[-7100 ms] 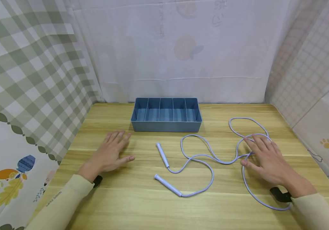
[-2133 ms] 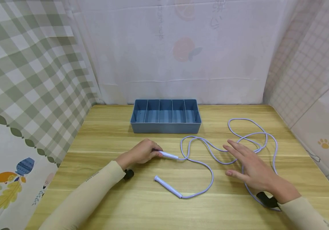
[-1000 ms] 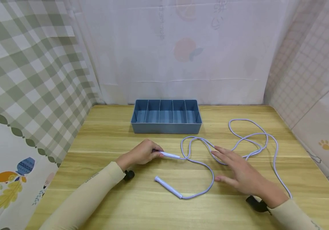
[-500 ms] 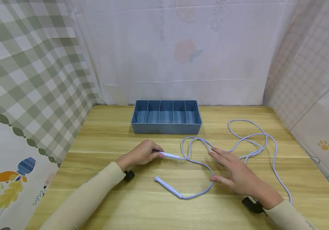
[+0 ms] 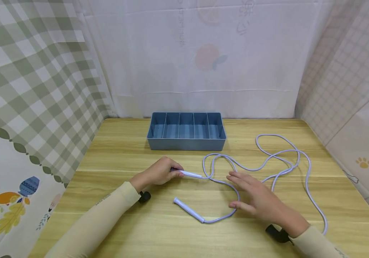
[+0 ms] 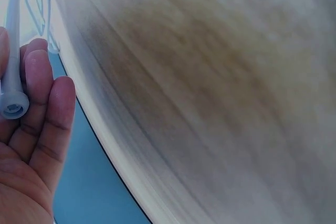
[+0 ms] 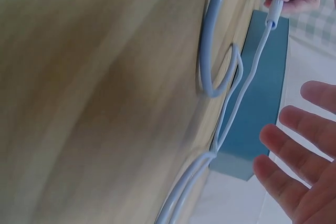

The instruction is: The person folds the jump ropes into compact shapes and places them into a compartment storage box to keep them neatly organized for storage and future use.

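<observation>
A pale lilac jump rope lies in loose loops over the table, and my left hand (image 5: 161,171) pinches one of its handles (image 5: 190,174) between thumb and fingers. In the left wrist view that handle (image 6: 11,56) sits against the fingers, its flared end toward the palm. The other handle (image 5: 189,210) rests on the table, nearer the front. My right hand (image 5: 258,197) hovers with extended fingers over the cord (image 5: 226,184), holding nothing. The right wrist view shows its fingers spread, apart from the rope (image 7: 251,80).
Behind the rope stands a blue box (image 5: 187,144) with several compartments, near the table's back edge. More cord (image 5: 308,179) curls across the right of the wooden table (image 5: 123,229). Cloth curtains hang behind and on both sides.
My left hand has reached from the table's left and taken hold of one handle, turning it sideways. The right hand has moved left over the rope, still leftward in the last second.
</observation>
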Demonstrator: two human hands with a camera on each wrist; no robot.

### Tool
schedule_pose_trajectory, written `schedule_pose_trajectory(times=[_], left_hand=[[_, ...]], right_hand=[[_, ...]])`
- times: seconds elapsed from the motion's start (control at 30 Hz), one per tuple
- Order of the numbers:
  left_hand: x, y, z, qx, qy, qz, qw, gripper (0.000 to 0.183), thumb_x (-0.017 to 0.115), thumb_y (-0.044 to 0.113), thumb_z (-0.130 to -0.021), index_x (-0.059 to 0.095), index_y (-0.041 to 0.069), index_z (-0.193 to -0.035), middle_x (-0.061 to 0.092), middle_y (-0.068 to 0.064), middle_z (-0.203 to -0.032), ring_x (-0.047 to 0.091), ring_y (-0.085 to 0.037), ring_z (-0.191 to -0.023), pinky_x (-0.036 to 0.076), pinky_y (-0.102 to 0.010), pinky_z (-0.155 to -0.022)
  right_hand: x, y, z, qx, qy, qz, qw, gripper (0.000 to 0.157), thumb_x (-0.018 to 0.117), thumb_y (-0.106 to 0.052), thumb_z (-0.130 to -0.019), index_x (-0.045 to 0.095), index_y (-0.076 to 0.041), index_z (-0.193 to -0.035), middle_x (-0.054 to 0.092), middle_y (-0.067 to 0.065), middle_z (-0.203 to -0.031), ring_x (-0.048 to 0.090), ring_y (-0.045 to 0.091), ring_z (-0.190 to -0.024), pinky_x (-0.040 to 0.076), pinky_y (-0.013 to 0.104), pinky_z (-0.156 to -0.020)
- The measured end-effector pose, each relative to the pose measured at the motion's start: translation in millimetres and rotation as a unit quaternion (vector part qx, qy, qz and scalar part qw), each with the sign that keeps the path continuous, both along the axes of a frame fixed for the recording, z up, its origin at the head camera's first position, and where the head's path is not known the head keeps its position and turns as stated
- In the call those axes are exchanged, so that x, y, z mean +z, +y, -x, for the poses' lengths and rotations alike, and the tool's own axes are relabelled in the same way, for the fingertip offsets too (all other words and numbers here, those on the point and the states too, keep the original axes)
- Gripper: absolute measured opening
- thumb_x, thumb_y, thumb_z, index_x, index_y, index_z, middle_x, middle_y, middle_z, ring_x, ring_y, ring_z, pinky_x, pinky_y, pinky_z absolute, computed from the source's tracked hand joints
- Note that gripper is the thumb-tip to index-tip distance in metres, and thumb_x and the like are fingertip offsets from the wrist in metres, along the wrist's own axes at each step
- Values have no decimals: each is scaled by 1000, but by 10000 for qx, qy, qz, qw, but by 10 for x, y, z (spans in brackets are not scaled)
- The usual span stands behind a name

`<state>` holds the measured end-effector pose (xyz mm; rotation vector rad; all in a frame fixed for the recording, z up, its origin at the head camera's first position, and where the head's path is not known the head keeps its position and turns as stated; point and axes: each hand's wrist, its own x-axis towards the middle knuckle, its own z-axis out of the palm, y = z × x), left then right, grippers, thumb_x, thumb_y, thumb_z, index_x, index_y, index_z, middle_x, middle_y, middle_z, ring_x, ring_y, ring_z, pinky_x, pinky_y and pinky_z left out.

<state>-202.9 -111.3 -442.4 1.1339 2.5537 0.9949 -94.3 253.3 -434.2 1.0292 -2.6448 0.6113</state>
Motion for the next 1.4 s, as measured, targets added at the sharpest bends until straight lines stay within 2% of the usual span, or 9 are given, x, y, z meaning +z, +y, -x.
schedule_pose_trajectory(times=[0.13,0.27,0.43,0.53,0.67,0.73,1.03,1.23,1.4], left_hand=[[3,3,-1,-13,1,-7,10000,10,75,18,-95,80,11,-100,76,4,-94,65,-4,-82,55,-25,-76],[8,3,-6,-2,-26,-1,10000,10,75,18,-96,80,11,-101,76,5,-95,66,-4,-82,55,-25,-76],[10,5,-12,31,-126,-16,9999,11,74,18,-96,81,11,-101,76,5,-95,66,-4,-82,55,-25,-76],[7,10,-11,32,-187,-54,9998,11,74,18,-96,81,10,-101,76,6,-94,65,-4,-81,55,-25,-75],[6,15,-9,10,-206,-77,9998,12,73,18,-97,80,10,-101,76,6,-93,65,-4,-81,55,-25,-75],[6,17,-12,16,-207,-58,9998,12,73,18,-97,80,10,-101,76,6,-93,64,-4,-81,55,-25,-75],[17,20,-16,50,-248,-32,9997,12,73,20,-97,80,12,-101,76,9,-91,63,-4,-79,53,-25,-74],[25,20,-15,48,-333,-83,9994,13,72,20,-98,80,10,-101,75,10,-88,61,-4,-76,53,-25,-70],[15,29,-13,73,-362,-72,9993,13,72,20,-97,80,11,-101,75,10,-87,61,-4,-75,53,-25,-70]], right_hand=[[7,-46,-18,65,-34,-45,10000,80,85,-47,-81,55,-14,-147,54,9,-148,51,28,-136,38,42,-113],[-9,-92,-35,123,-56,-7,9999,78,84,-48,-82,56,-13,-146,55,9,-147,52,28,-135,38,40,-113],[-40,-159,-56,163,-68,67,9998,78,83,-49,-82,55,-17,-148,56,8,-146,55,29,-132,44,51,-106],[-49,-204,-63,264,-82,180,9995,78,83,-50,-82,55,-14,-147,57,9,-145,55,27,-132,43,43,-109],[-58,-268,-75,425,-94,277,9987,77,82,-49,-84,56,-13,-146,58,10,-144,54,25,-133,33,26,-115],[-64,-305,-83,501,-79,302,9983,76,81,-49,-85,55,-14,-147,58,10,-144,54,26,-133,31,24,-116],[-97,-469,-147,608,-118,232,9978,76,77,-53,-87,52,-18,-150,56,6,-147,53,25,-133,42,38,-109],[-123,-547,-153,772,-217,316,9963,76,78,-52,-87,54,-12,-147,57,8,-145,53,23,-134,40,33,-112],[-117,-595,-155,743,-116,385,9964,74,78,-52,-87,55,-13,-146,59,8,-141,54,22,-131,44,37,-107]])
